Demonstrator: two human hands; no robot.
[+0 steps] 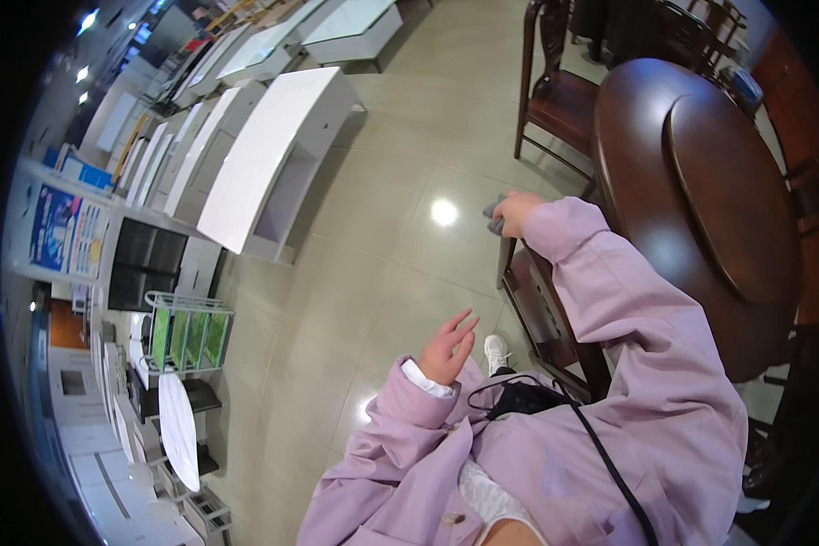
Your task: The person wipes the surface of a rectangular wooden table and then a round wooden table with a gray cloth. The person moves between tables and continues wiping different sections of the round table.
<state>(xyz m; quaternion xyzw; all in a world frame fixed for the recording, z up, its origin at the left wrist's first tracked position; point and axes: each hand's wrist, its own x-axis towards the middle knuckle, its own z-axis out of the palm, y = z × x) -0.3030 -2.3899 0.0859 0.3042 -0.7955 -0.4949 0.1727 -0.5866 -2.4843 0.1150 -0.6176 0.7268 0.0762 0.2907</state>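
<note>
My right hand [521,211] is stretched out and grips a grey cloth [495,220]. It is at the top corner of a dark wooden chair [534,290], whose lower part is partly covered by my sleeve. Whether the cloth presses on the wood is hard to tell. Held in the air before my body, my left hand [448,348] has its fingers apart and nothing in them. Beside my right arm stands a dark, glossy round wooden table [635,157] with a raised turntable [730,198] on it.
Another wooden chair [563,102] stands at the table's far side. White cabinets, including a long low one [280,150], line the left. A green-panelled rack [188,334] and a white oval tabletop [177,430] are lower left. A black strap [607,457] crosses my coat.
</note>
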